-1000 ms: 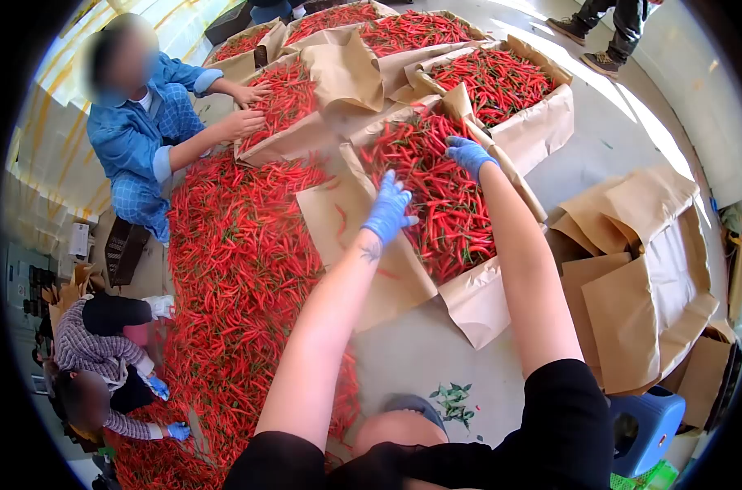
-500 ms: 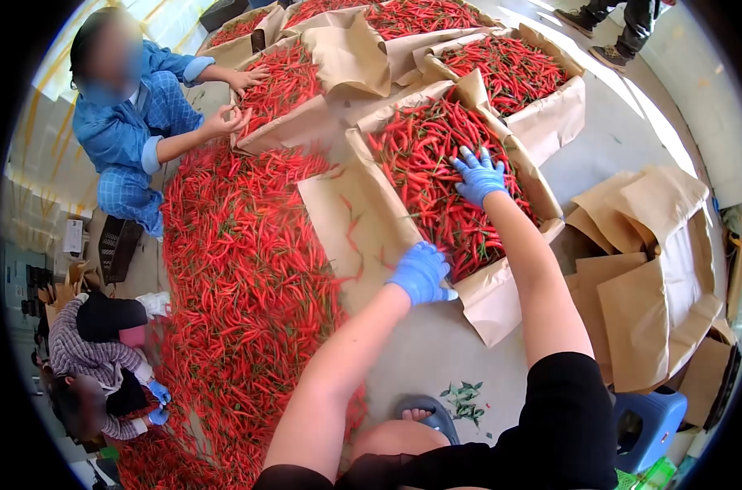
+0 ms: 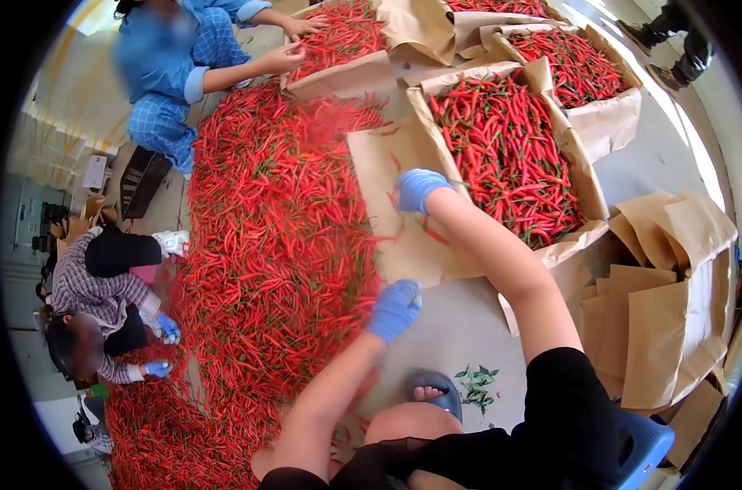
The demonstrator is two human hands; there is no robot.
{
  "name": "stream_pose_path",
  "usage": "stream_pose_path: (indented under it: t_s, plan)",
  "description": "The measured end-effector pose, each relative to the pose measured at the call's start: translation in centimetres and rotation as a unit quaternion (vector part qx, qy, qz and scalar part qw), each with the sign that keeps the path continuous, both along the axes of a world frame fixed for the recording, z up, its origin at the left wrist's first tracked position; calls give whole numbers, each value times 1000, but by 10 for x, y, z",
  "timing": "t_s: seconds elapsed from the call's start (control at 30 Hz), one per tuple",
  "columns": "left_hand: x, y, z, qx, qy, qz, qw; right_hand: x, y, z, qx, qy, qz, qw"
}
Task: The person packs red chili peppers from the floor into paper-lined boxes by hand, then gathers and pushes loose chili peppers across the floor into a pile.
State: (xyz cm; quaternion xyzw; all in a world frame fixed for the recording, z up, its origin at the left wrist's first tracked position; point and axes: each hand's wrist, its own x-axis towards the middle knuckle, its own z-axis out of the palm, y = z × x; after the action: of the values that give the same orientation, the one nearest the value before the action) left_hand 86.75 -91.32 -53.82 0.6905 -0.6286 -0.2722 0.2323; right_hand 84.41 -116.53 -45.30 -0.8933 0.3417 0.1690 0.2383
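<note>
Paper-lined box (image 3: 582, 235) is standing on the floor (image 3: 461, 327), filled with red chilies (image 3: 506, 155), green stems showing. Right hand (image 3: 420, 189), blue-gloved, is hanging just left of the box, over the brown paper sheet (image 3: 428, 261); fingers are staying out of clear sight, looking bent, can't tell if pinching anything. Left hand (image 3: 395, 312), same glove, is sitting lower left of the box, near the edge of the big chili pile (image 3: 273, 212); fingers are looking curled in, contents hidden, can't tell if gripping. Pile is covering the area left of the box. Few loose chilies (image 3: 436, 236) are lying on the sheet beside the box. Second chili box (image 3: 604, 126) is standing just behind the box, to its right. Folded brown paper (image 3: 657, 339) is resting right of the box. Green leaves (image 3: 477, 384) are lying in front of the box. Co-worker in blue (image 3: 163, 122) is reaching into another chili box (image 3: 346, 77), left of and beyond the box.
</note>
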Motion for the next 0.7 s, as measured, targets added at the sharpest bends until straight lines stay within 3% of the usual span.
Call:
stream_pose_path:
  t_s: [0.03, 0.1, 0.17, 0.27, 0.33, 0.47, 0.57, 0.63, 0.7]
  plan:
    - [7, 14, -8, -26, -41, 2, 999, 20, -3, -26, 22, 11, 0, 1000]
    - [20, 31, -12, 21, -59, 14, 998, 33, -7, -60, 1, -58, -150, 987]
    - [26, 44, -16, 67, -51, 94, 992, 40, -15, -78, 39, -63, -252, 965]
    - [35, 49, -21, 113, 108, 221, 963, 44, 4, -108, 67, -50, -232, 969]
    - [39, 44, -32, 120, 172, 256, 944, 33, 41, -115, -92, -58, -102, 989]
    - [29, 18, -24, 135, 83, 264, 951, -14, 97, -145, -258, -231, -88, 934]
    - [7, 9, -34, 129, 3, 252, 959, -42, 118, -164, -207, -178, 11, 962]
    - [-4, 2, -37, 138, -57, 272, 951, -51, 120, -161, -239, -184, 66, 951]
    - [-6, -1, -42, 162, -61, 274, 946, -46, 117, -169, -99, -105, 32, 989]
